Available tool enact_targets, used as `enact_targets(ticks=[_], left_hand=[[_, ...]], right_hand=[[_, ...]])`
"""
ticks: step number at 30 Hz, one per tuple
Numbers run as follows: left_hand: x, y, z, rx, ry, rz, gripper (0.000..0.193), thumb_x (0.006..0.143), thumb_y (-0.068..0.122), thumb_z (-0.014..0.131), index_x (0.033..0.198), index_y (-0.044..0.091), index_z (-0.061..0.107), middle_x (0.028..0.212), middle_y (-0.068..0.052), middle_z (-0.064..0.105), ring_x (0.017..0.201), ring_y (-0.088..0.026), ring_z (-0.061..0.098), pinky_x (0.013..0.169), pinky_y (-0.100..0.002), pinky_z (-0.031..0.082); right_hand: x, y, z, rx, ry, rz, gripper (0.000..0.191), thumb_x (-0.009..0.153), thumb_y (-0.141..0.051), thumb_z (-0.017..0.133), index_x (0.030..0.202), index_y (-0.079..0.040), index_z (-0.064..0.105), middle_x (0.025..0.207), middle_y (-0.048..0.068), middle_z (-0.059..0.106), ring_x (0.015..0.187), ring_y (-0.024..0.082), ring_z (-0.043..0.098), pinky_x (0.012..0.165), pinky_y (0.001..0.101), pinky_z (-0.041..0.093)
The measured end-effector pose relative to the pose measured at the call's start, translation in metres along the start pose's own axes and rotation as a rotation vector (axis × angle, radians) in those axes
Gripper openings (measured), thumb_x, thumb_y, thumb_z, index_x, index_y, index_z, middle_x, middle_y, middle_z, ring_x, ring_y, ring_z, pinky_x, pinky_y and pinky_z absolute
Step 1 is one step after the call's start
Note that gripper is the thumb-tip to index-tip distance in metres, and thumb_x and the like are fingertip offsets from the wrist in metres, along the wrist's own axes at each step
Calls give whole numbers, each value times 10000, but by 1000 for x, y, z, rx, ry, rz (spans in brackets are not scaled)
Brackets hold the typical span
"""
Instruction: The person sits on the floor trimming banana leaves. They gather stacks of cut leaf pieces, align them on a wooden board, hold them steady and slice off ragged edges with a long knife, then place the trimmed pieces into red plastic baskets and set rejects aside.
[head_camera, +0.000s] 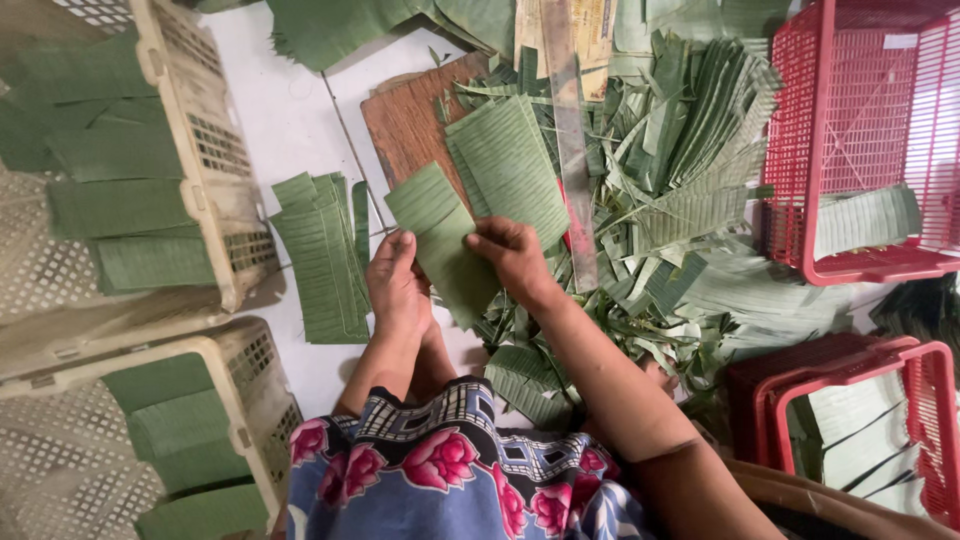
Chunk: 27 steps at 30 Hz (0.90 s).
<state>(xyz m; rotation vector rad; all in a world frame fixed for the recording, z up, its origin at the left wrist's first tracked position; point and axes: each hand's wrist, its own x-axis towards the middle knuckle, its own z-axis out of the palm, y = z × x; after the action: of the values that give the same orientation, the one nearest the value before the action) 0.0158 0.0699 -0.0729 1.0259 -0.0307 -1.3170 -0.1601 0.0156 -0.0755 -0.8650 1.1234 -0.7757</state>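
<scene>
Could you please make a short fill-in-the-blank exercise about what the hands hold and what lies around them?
1. Both hands, the left hand and the right hand, hold a green ____ piece.
2. The metal ruler lies beside a ____ cutting board.
3. The baskets on the right are ____ in colour.

Missing words: leaf; wooden; red

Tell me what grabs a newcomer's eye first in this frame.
Both hands, left hand and right hand, hold a cut green leaf piece at centre. Behind it, a heap of leaf scraps covers the floor between beige crates at left and red baskets at right.
</scene>
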Motion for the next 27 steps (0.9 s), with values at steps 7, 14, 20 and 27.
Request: enact_targets(ticks=[7,14,20,27], left_hand=[[5,-12,-28,28,4,92,157,1091,89,650,1214,-4,618,1095,-85,643,964,-181,641,855,-349,565],[1,-3,-18,105,-59,-72,431,1037,241,539,1438,97,479,1357,-163,620,1203,-301,634,956,-461,571],[3,-8,-24,161,-30,-199,505,1034,255,543,1491,98,398,1454,-207,506,1268,-355,581,999,-526,528],[1,-8,-36,226,38,-226,450,1031,203,529,1448,76,414,1353,-183,536,1185,-357,599,995,-556,534]], right_hand=[[-11,11,21,-460,72,-183,241,937,-106,732,1151,-1,695,926,62,746,842,88,648,776,273,553],[17,-45,-10,-678,271,-211,336,933,-156,717,1249,-41,695,905,116,715,818,180,689,778,332,550],[28,-71,-86,-874,465,-534,410,911,-98,731,1314,-56,672,1101,142,639,964,269,644,833,370,542],[2,-73,-225,-495,1383,-308,603,762,-181,881,1232,30,565,1163,159,603,1017,301,630,930,416,513]])
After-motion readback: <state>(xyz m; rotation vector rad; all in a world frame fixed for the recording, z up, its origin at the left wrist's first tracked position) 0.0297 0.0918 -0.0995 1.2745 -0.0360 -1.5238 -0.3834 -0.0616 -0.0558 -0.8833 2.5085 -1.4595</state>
